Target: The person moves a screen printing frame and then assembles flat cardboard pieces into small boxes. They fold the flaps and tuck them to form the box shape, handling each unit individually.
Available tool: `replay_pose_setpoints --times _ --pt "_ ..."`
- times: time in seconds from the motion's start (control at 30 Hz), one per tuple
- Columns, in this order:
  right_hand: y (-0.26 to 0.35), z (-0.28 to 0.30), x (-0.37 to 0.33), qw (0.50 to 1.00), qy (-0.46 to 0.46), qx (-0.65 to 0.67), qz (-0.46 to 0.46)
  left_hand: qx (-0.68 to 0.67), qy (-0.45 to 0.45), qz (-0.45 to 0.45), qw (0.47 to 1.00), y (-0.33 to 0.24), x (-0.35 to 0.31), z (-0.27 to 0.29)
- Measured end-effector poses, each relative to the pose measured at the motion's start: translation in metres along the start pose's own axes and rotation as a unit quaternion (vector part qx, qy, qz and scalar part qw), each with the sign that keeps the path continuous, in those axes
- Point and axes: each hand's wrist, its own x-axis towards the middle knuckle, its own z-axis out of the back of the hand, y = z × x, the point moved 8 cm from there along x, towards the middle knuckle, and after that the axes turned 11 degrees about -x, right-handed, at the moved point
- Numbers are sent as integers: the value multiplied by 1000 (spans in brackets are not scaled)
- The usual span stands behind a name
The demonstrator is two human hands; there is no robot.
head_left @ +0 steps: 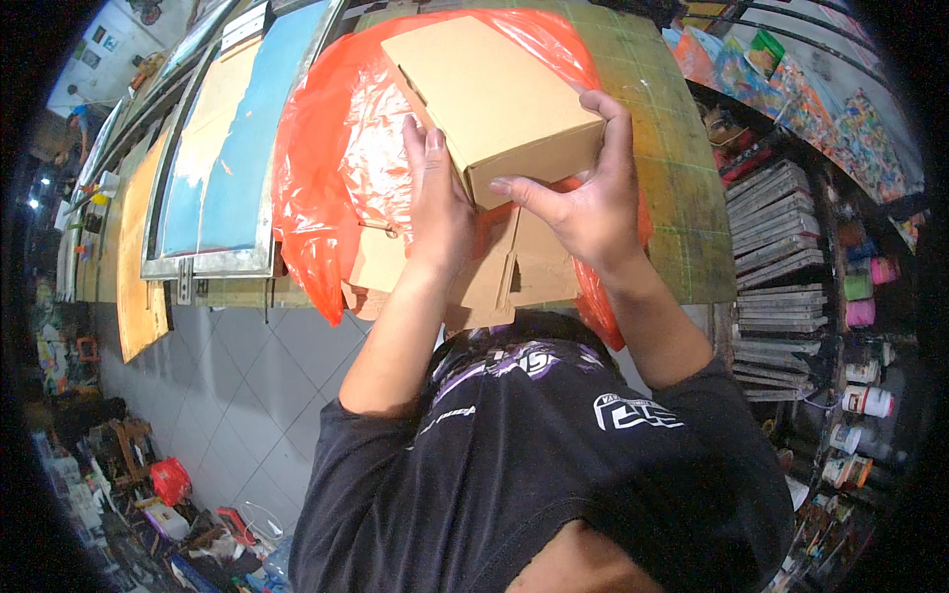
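A closed brown cardboard box is held up, tilted, between my two hands. My left hand presses against its left side, thumb and fingers along the edge. On the right, my right hand grips the near corner, thumb on the front face and fingers over the top edge. Beneath the box lies a red plastic bag, spread across the table. Flat, unfolded cardboard pieces rest on the bag at the table's near edge, partly hidden by my forearms.
The greenish table extends right of the bag. At left stands a metal-framed screen with blue and cream areas. Stacked frames fill a rack at right, with paint tubs below. Grey tiles cover the floor.
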Motion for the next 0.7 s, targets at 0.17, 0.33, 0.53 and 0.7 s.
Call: replay_pose_setpoints --times 0.17,0.33,0.53,0.7 --pt "-5 2 -3 998 12 42 41 -107 35 148 983 -1 -1 4" --pt "-14 11 2 985 16 171 -27 -63 31 146 987 -5 -1 5" --pt "-24 29 -1 989 -69 115 -68 -115 31 126 985 -14 -2 -11" --pt "66 29 -8 923 -60 -242 294 -96 47 125 986 -14 -1 -25"
